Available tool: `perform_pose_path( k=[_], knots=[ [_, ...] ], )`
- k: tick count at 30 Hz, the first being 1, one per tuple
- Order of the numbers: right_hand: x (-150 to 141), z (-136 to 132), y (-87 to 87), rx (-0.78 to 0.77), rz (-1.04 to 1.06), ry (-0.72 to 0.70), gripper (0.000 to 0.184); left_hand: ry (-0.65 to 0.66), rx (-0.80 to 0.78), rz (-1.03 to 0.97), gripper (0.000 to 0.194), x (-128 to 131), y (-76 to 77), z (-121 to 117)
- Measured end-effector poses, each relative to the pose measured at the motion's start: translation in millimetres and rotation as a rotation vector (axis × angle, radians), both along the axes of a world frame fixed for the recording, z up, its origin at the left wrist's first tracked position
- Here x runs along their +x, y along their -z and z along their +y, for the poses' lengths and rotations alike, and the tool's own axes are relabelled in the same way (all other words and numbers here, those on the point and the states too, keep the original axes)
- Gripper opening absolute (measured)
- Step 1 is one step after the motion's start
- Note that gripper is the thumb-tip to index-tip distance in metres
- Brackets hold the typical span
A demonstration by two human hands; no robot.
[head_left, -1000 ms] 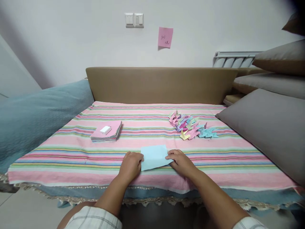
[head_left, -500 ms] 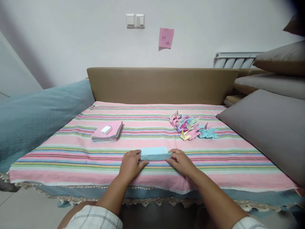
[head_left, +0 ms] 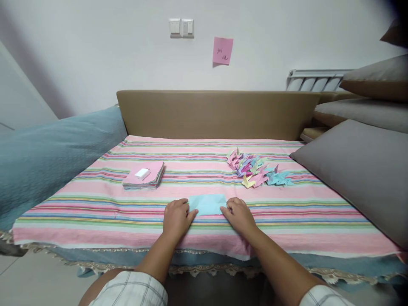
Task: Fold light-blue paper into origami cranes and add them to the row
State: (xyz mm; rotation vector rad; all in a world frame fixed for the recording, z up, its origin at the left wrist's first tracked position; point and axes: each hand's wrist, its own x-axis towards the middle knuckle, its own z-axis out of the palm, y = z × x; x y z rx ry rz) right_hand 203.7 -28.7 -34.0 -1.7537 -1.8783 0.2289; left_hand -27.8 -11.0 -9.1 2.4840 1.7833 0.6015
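A light blue sheet of folding paper lies as a wide rectangle near the front of the striped cloth. My left hand pinches its left end, thumb on the lower left corner. At the opposite end, my right hand grips the paper with its thumb on the lower right corner and the fingers curled behind. Beyond my right hand lies a pile of folded paper cranes in pink, blue, purple, green and yellow. To the far left sits a stack of square paper, a small white charger plug on top.
The pink striped cloth covers the sofa seat. Behind it stands a brown backrest. A blue covered armrest bounds the left, and grey cushions are piled at the right. A pink note sticks to the wall.
The raised front edge of the blue paper has come down, so the paper now looks flatter. My thumbs have shifted up onto its lower corners.
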Motion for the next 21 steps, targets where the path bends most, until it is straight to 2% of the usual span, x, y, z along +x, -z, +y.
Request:
perform_pose_path(
  k=[7,9,12,16,18,21],
  knots=[
    [-3.3,-1.0,-4.4,-0.011,-0.030,0.027,0.027,-0.029,0.021,0.023,0.021,2.8,-1.1,-2.9],
    [-3.0,-0.6,-4.0,-0.009,-0.031,0.026,0.027,-0.008,0.072,0.017,0.018,4.2,0.9,-4.1],
    [-2.5,-0.1,-3.4,-0.002,-0.029,0.024,0.026,0.111,0.183,0.042,0.019,7.2,7.7,-6.1],
    [-2.8,-1.0,-4.7,-0.004,-0.029,0.025,0.025,0.340,0.188,0.114,0.025,11.6,18.7,-8.2],
    [-2.9,-1.8,-5.7,-0.008,-0.032,0.026,0.025,0.394,0.177,0.132,0.027,13.3,23.1,-8.9],
    [-2.4,-2.5,-6.0,-0.008,-0.029,0.016,0.025,0.408,0.164,0.128,0.030,14.8,27.9,-9.2]
  ],
)
